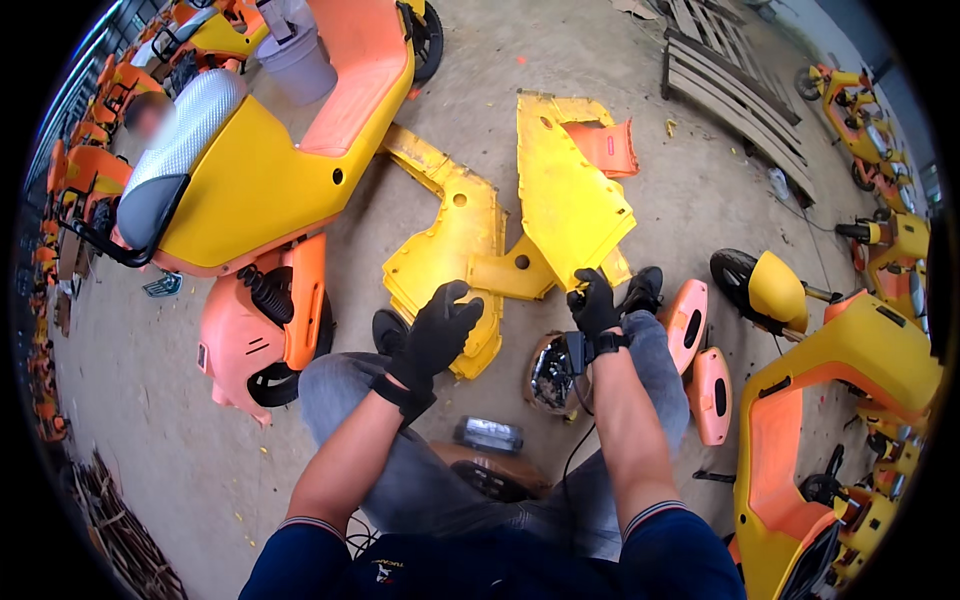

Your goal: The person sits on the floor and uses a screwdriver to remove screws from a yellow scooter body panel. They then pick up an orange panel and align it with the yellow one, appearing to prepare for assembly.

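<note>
Panel, yellow, angular: is looking light, stiff; rim is offering best hold. Right hand: is resting by lower edge, clamping unclear. Left hand: is hovering, thumb and fingers apart.

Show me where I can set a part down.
The floor is mostly bare between the upper yellow panel and the wooden pallet, and, at left, between the pink wheel cover and the stick bundle. The middle is crowded: lower yellow panel, parts container, two pink trim pieces.
</note>
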